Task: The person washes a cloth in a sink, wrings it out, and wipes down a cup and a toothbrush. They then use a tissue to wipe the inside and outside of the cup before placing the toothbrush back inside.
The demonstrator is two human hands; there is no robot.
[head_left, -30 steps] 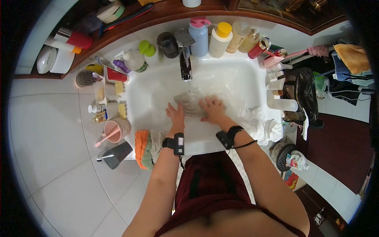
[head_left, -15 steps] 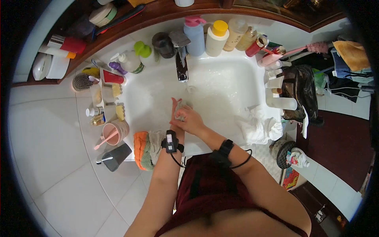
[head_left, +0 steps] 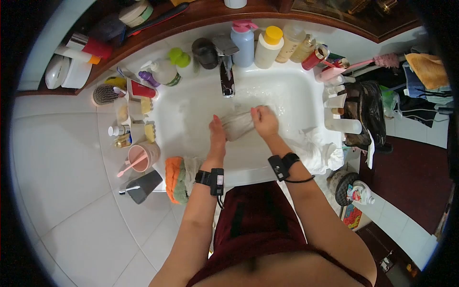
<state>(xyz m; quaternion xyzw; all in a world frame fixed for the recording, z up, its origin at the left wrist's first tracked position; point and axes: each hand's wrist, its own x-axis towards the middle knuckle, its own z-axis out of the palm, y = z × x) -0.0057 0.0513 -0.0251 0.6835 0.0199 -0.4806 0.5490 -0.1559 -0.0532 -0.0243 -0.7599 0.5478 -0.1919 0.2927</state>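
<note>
A wet, pale greyish cloth (head_left: pixel 238 125) is stretched between my two hands inside the white sink (head_left: pixel 181 143), below the faucet (head_left: pixel 227 81). My left hand (head_left: pixel 217 136) is closed on its left end, thumb on top. My right hand (head_left: pixel 265 122) grips the right end with curled fingers. White wet cloth (head_left: pixel 318 153) lies bunched over the sink's right front corner. Orange, green and grey folded cloths (head_left: pixel 179 179) hang over the front left edge.
Bottles, one with a yellow cap (head_left: pixel 269 47), line the back rim. At the left stand a pink cup (head_left: pixel 143 157), a dark grey cup (head_left: pixel 145 186) and a hairbrush (head_left: pixel 103 94). Tubes and a black bag (head_left: pixel 366 112) are at the right.
My hands were close together over the bunched cloth. Now they are apart, my right hand moved right and up, and the cloth is spread between them.
</note>
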